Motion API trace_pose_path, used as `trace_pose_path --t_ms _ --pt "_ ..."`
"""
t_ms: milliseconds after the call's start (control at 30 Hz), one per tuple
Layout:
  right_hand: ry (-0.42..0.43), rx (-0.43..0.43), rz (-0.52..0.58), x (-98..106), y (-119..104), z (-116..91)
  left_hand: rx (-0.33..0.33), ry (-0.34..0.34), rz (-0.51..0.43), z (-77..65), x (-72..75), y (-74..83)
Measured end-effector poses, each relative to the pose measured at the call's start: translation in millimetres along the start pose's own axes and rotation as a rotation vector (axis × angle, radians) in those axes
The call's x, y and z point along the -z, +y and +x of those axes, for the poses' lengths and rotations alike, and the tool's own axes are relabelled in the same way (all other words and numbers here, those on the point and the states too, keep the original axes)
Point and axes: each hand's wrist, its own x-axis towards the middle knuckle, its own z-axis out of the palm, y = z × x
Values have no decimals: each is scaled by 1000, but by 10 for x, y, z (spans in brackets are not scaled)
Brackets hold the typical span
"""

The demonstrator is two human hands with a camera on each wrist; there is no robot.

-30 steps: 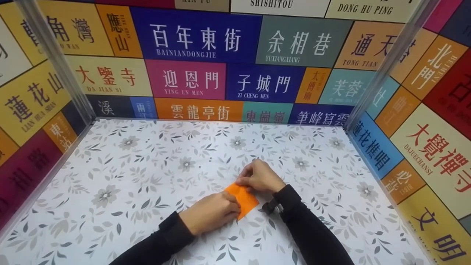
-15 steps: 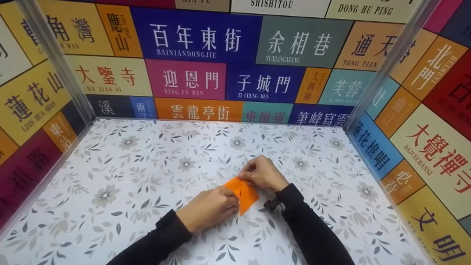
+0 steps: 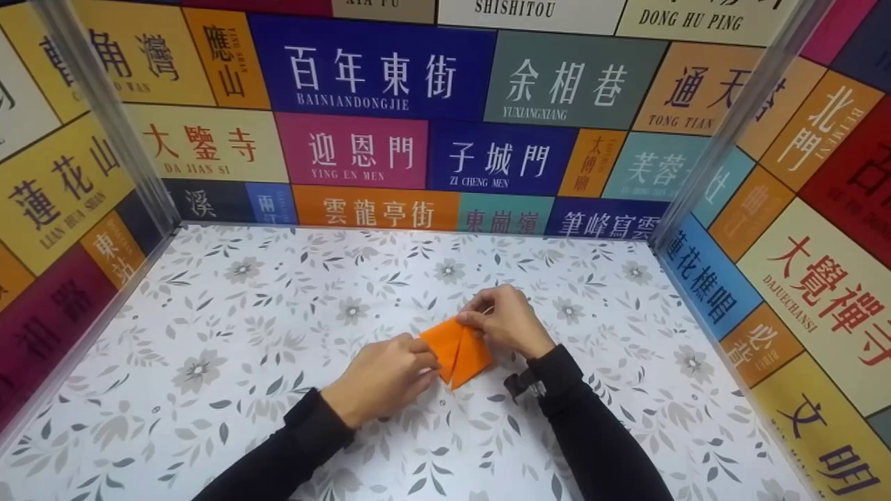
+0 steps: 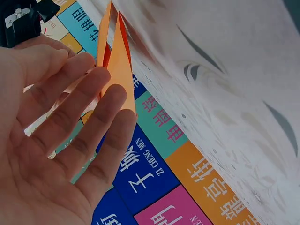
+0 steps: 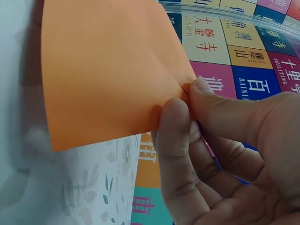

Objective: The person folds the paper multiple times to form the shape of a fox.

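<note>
A folded sheet of orange paper is held a little over the flowered tabletop, a slit running between two of its flaps down to the near point. My right hand pinches its far corner; in the right wrist view the thumb and index finger squeeze that corner of the paper. At the paper's left edge, my left hand touches it with its fingers. Seen from the left wrist, those fingers are nearly straight against the paper, and the thumb lies beside the index finger.
The white tabletop has a grey leaf and flower print. Upright panels of coloured name tiles enclose it at the back and both sides. A small black device is strapped at my right wrist.
The paper has risen and shifted slightly away from me, with the slit between its flaps showing wider. My right hand moved up and right; my left hand drew back left and its fingers loosened.
</note>
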Motion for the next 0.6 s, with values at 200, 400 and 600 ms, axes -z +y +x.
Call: trace_pose_path --t_ms 200,400,600 --pt "67 47 25 48 -70 -14 26 38 48 -3 36 -75" --pt "154 110 11 53 -89 -10 55 52 62 3 72 -143" --pt "221 169 -9 36 -108 -4 88 74 70 -10 119 -198"
